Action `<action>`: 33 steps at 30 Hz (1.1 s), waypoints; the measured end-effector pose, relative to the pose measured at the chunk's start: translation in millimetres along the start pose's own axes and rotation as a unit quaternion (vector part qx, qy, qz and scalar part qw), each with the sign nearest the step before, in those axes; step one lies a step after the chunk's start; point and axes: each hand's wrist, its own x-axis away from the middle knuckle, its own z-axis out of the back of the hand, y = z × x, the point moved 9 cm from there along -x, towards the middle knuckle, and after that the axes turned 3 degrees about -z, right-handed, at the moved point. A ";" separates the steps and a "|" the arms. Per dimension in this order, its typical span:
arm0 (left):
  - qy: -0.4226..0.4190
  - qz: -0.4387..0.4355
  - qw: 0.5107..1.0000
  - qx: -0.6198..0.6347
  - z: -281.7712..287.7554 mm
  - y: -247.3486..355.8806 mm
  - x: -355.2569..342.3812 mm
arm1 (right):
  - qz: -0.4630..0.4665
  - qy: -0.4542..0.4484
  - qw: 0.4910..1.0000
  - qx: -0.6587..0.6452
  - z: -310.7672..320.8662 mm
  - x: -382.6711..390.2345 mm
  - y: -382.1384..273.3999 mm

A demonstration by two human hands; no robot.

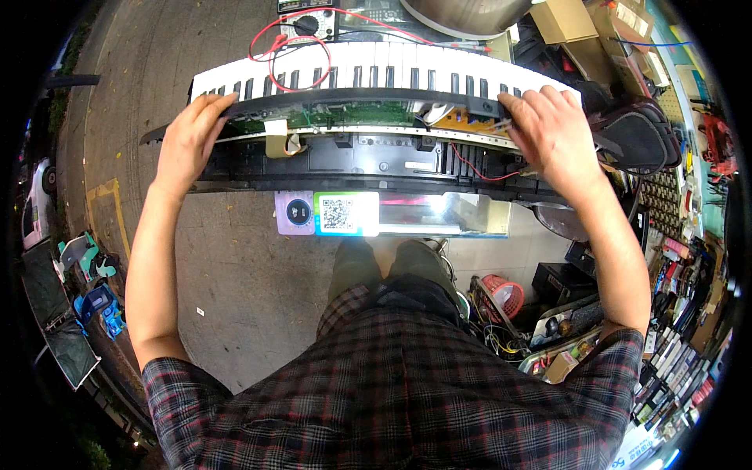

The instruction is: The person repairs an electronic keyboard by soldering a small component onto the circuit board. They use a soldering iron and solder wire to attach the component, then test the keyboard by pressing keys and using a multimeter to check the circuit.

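Note:
An opened electronic keyboard (pixel 368 66) lies across the bench in front of me, its white and black keys at the far side. My left hand (pixel 190 139) grips the left end of its long black panel (pixel 345 95), fingers bent over the edge by the keys. At the right end, my right hand (pixel 553 133) holds the same panel with fingers curled over it. Green circuit boards (pixel 368 115) show under the panel, which is tilted up. A flat ribbon cable (pixel 279 141) hangs from them. Below lies the black bottom case (pixel 360 158), with a thin red wire (pixel 479 171) on its right.
Red test leads (pixel 329 66) from a multimeter (pixel 310 25) loop over the keys. A large metal pot (pixel 470 14) stands behind. Near the bench's front edge are a code card (pixel 345 213) and a glass case (pixel 446 213). Crowded tools and cardboard boxes (pixel 565 22) fill the right.

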 end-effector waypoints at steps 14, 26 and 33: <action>-0.223 0.042 0.948 0.222 -66.7 -47.6 -63.8 | -0.029 -0.239 0.956 -0.166 -81.5 -56.4 59.3; -0.157 0.030 0.970 0.184 -97.8 -51.6 -60.9 | -0.085 -0.171 0.957 -0.218 -96.4 -44.7 66.4; 0.093 0.075 0.992 0.027 -27.4 -5.7 -25.1 | -0.219 -0.175 0.824 -0.492 -43.9 33.6 -55.1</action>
